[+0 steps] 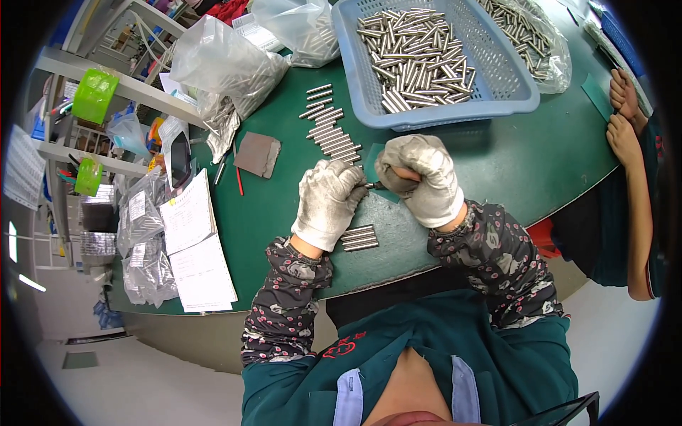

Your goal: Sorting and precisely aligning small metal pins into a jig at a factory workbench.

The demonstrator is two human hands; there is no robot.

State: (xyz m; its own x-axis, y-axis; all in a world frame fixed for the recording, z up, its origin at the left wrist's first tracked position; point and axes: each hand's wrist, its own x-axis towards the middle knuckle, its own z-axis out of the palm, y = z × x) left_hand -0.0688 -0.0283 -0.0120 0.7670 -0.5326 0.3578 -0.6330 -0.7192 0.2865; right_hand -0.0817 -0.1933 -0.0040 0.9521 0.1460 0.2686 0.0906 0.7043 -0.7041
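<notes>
Both my hands wear whitish work gloves, soiled at the fingers. My left hand (328,204) is closed, its fingertips pinching one end of a short metal pin (370,186). At the pin's other end my right hand (424,179) is curled shut, the thumb showing bare; what lies inside its fingers is hidden. A small green sheet (372,160) shows beside and beneath the right hand. Beyond my left hand, a staggered row of steel pins (331,133) lies on the table. A small group of pins (359,238) lies side by side nearer me.
A blue plastic basket (440,116) full of pins stands at the back, with bags of pins (536,42) around it. A brown abrasive sheet (257,155), red stick (239,172) and papers (201,263) lie left. Another person's hands (624,113) are at the right edge.
</notes>
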